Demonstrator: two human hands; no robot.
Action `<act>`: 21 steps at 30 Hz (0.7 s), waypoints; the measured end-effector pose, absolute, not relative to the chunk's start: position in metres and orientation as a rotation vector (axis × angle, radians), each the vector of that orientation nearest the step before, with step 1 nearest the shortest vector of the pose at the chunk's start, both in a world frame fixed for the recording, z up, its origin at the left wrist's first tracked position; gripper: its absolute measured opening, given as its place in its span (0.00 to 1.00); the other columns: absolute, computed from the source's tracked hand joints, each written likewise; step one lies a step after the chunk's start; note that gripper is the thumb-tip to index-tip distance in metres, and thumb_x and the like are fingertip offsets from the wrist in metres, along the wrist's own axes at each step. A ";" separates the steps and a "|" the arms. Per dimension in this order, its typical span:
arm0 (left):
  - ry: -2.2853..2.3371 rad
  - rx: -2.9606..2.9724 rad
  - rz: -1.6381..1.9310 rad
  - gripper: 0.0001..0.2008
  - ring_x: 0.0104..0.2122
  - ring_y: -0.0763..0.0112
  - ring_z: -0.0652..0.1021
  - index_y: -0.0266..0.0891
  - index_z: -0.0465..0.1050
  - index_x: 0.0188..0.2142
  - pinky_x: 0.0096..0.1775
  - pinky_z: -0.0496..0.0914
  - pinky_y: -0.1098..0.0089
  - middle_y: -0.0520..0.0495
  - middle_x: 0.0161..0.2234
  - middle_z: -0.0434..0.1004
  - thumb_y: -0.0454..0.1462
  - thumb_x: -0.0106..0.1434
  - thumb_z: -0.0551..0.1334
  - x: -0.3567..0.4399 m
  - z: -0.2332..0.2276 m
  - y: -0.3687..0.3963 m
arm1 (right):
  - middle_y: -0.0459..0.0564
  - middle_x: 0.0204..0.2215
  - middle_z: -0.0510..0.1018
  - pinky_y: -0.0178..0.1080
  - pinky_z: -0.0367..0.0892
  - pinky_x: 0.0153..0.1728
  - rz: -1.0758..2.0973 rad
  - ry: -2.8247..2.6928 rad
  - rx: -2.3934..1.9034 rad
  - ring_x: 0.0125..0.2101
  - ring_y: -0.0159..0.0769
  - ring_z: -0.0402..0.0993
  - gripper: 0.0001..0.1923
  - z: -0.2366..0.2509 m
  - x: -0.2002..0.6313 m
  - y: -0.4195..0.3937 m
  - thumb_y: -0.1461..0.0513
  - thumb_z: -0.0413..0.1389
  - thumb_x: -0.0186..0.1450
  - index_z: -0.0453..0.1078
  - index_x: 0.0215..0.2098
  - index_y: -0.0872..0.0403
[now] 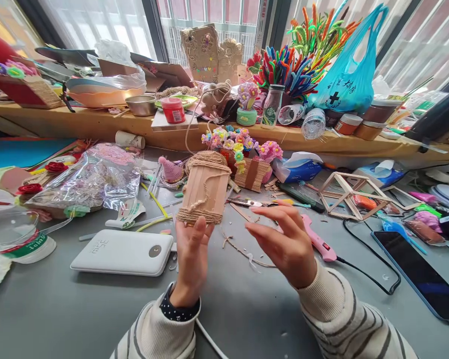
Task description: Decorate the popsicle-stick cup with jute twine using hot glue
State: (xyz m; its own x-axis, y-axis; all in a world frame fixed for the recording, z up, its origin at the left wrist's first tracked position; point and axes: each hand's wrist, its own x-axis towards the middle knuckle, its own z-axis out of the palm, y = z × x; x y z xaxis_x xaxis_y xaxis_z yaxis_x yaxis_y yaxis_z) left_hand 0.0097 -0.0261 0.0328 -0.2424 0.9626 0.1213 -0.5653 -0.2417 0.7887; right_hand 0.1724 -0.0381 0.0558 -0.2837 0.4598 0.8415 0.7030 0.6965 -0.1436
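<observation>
My left hand [194,254] holds up a small holder made of flat wooden sticks [200,192], thumb in front and the other fingers behind it. Rows of brown twine [200,215] circle its lower end, more twine wraps its upper end, and a loose piece hangs down its front. From the top a strand rises toward the ledge. My right hand [284,242] is in the air to the right, its fingertips apart and nothing visible between them. A pink hot glue gun [318,239] lies just beyond that hand. Scissors [250,202] rest behind, between both hands.
A white power bank [123,253] lies left, a phone [421,274] right. A wooden stick frame [353,195] stands at the right back. Pipe-cleaner flowers [232,139] sit behind the holder. The cluttered wooden ledge [164,137] carries jars, pipe cleaners and a blue bag [349,85].
</observation>
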 end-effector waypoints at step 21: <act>0.780 0.750 1.658 0.24 0.52 0.61 0.71 0.44 0.63 0.48 0.48 0.68 0.63 0.44 0.49 0.72 0.43 0.53 0.66 0.019 0.028 -0.031 | 0.45 0.42 0.78 0.48 0.60 0.50 -0.197 -2.233 -0.882 0.39 0.35 0.68 0.06 -0.012 0.162 -0.056 0.65 0.54 0.62 0.74 0.32 0.50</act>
State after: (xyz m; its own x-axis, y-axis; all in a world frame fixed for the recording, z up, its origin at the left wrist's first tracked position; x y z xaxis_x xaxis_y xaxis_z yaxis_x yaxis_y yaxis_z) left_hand 0.0187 -0.0310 0.0276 -0.1974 0.9769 0.0822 -0.5595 -0.1811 0.8088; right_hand 0.1618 -0.0560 -0.0118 -0.5097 0.5367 0.6725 0.6463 0.7547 -0.1125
